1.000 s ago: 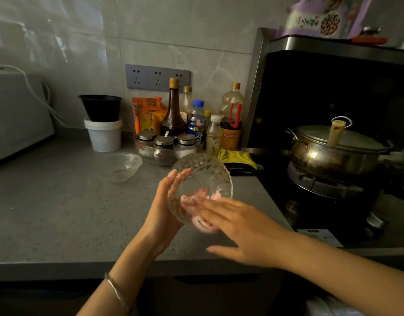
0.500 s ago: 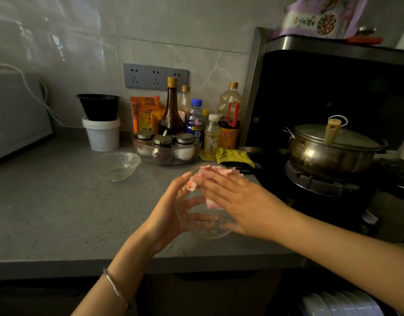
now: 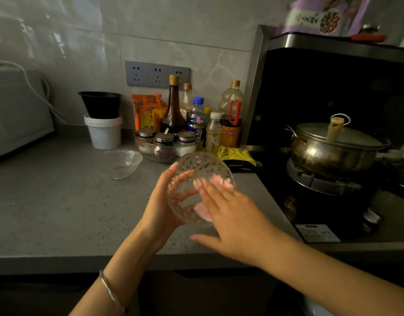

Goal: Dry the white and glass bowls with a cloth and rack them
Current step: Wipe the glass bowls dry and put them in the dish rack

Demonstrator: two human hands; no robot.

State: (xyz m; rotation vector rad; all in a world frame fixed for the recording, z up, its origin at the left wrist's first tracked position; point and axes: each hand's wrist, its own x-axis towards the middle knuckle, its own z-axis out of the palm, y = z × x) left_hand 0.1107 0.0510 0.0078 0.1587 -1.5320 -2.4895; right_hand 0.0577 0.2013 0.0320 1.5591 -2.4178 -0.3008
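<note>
Right now your left hand (image 3: 160, 208) cups the cut-glass bowl (image 3: 196, 167) from its left side, palm and curled fingers wrapped round the outer wall. The bowl is lifted off the counter (image 3: 59, 201) and tipped on its side, its mouth turned toward you, over the counter's right part and nearer the front edge than the back. Your right hand (image 3: 233, 215) reaches into the bowl with fingers straight and close together, thumb spread out below, pressing the pink cloth (image 3: 221, 180) flat against the inner wall; bits of the cloth show past your fingertips and under your palm. A bracelet (image 3: 109, 290) sits on your left wrist. The smaller glass bowl (image 3: 120, 163) stands upright on the counter, back and to the left of the held one and apart from it. Along the back edge stand a white tub (image 3: 103, 132) with a black bowl (image 3: 100, 104) on top, a tray of jars (image 3: 166, 153) and a cluster of bottles (image 3: 173, 108). A yellow cloth (image 3: 236, 153) lies at the counter's right edge beside the stove, where a lidded pot (image 3: 328, 153) sits on a burner.
</note>
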